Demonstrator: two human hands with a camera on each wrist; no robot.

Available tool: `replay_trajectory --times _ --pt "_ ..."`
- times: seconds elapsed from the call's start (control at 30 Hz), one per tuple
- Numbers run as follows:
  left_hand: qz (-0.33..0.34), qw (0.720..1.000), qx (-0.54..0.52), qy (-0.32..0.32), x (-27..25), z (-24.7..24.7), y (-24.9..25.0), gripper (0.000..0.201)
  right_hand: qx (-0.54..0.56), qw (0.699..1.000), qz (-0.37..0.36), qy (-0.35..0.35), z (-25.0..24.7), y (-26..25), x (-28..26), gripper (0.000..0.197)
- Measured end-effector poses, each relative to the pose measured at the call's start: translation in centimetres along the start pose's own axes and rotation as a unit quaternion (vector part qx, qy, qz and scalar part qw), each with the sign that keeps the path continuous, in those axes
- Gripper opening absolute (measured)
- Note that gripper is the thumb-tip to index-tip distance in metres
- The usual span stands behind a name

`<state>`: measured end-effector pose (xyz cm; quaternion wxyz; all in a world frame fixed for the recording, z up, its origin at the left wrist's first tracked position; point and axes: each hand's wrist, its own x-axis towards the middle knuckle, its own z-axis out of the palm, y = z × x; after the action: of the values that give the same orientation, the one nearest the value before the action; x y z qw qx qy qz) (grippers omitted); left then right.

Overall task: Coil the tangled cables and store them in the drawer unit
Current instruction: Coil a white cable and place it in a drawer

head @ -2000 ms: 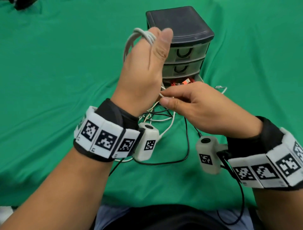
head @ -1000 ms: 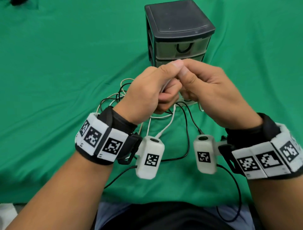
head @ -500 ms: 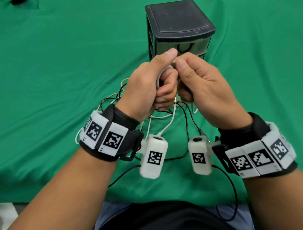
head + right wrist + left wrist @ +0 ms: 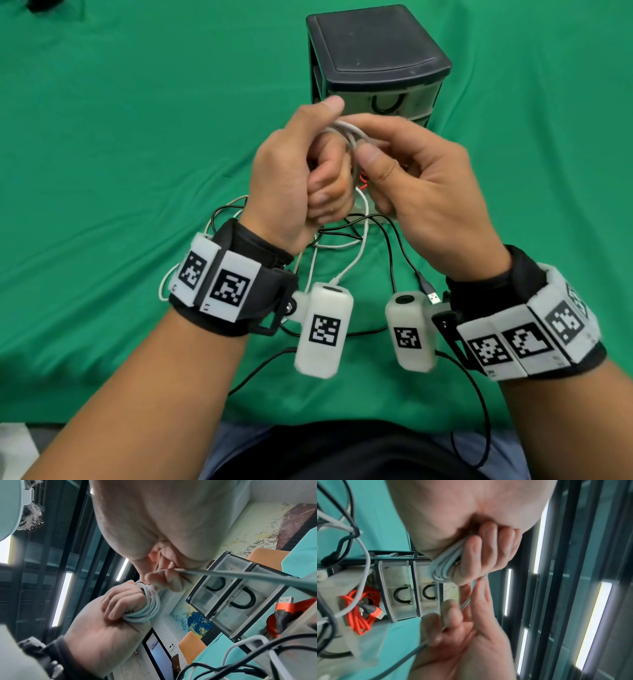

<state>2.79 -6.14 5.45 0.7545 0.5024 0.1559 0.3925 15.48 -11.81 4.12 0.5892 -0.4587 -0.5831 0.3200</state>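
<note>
Up above the green-draped tabletop (image 4: 102,171), both hands meet just in front of the drawer unit (image 4: 376,58), which stands toward the far edge, a little right of the middle. The left hand (image 4: 291,178) is clenched around a white cable (image 4: 346,132) wound in several loops over its curled fingers (image 4: 120,601); the left wrist view shows those turns bundled tight between the thumb side and the fingertips (image 4: 443,566). The right hand (image 4: 421,192) pinches the free run of the same white cable between thumb and forefinger, right beside the coil, and the strand passes on through its grip and out below the palm (image 4: 418,649) (the other fingers are loosely bent and grasp nothing I can make out). Under the hands, on the cloth between them and the near edge, lies a tangle of black cables (image 4: 387,246) and further white ones crossing each other, with a black USB plug (image 4: 432,295) resting close to the right wrist. The unit's two upper drawers (image 4: 228,592) are closed, each with a dark curved handle. The bottom drawer is pulled out toward the person, and a coiled orange-red cable (image 4: 361,609) already sits in it, its plug end pointing outward. Each wrist carries a black band with white marker blocks.
</note>
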Motion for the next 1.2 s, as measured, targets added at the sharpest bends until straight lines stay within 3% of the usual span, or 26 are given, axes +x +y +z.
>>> replay_trajectory --times 0.17,0.27,0.37,0.47,0.53,0.6,0.7,0.77,0.87,0.93,1.03,1.2 --pt "0.043 0.99 -0.127 -0.047 0.3 -0.5 2.1 0.058 -0.043 0.997 0.052 0.042 -0.3 0.0 -0.1 0.018" --pt "0.093 0.984 -0.149 -0.026 0.5 -0.4 3.3 0.051 -0.117 0.99 0.076 -0.006 -0.2 0.1 -0.6 0.018" --pt "0.128 0.986 -0.103 0.0 0.7 -0.2 3.6 0.042 -0.159 0.982 0.083 -0.068 0.0 -0.5 -1.0 0.02" --pt "0.157 0.985 0.052 0.051 0.9 0.4 2.5 0.03 -0.23 0.964 0.066 -0.118 -0.1 -1.5 -0.9 0.024" --pt "0.201 0.949 0.233 0.075 0.8 0.8 1.5 0.023 -0.283 0.945 0.062 -0.15 -0.3 -2.0 -0.7 0.026" --pt "0.216 0.877 0.42 0.083 0.8 0.5 0.8 0.019 -0.316 0.932 0.058 -0.167 -0.6 -2.3 -0.7 0.027" --pt "0.117 0.794 0.593 0.062 0.9 -0.8 0.4 0.024 -0.336 0.928 0.048 -0.156 -1.8 -2.9 -0.8 0.025" --pt "0.057 0.778 0.625 0.022 0.8 -1.4 0.3 0.038 -0.337 0.931 0.035 -0.135 -2.6 -3.4 -0.7 0.02" --pt "0.001 0.792 0.61 -0.017 0.3 -1.0 0.2 0.062 -0.321 0.94 0.022 -0.115 -3.3 -3.6 -0.4 0.016" --pt "-0.042 0.823 0.565 -0.032 0.1 -0.6 0.3 0.069 -0.302 0.948 0.009 -0.101 -3.3 -3.4 -0.2 0.015" --pt "-0.076 0.885 0.456 -0.051 0.0 -0.5 0.6 0.067 -0.263 0.962 -0.015 -0.077 -2.9 -2.7 -0.1 0.015" --pt "-0.101 0.914 0.388 -0.061 -0.3 -0.3 1.1 0.06 -0.204 0.975 -0.056 -0.067 -2.3 -1.7 -0.4 0.014"
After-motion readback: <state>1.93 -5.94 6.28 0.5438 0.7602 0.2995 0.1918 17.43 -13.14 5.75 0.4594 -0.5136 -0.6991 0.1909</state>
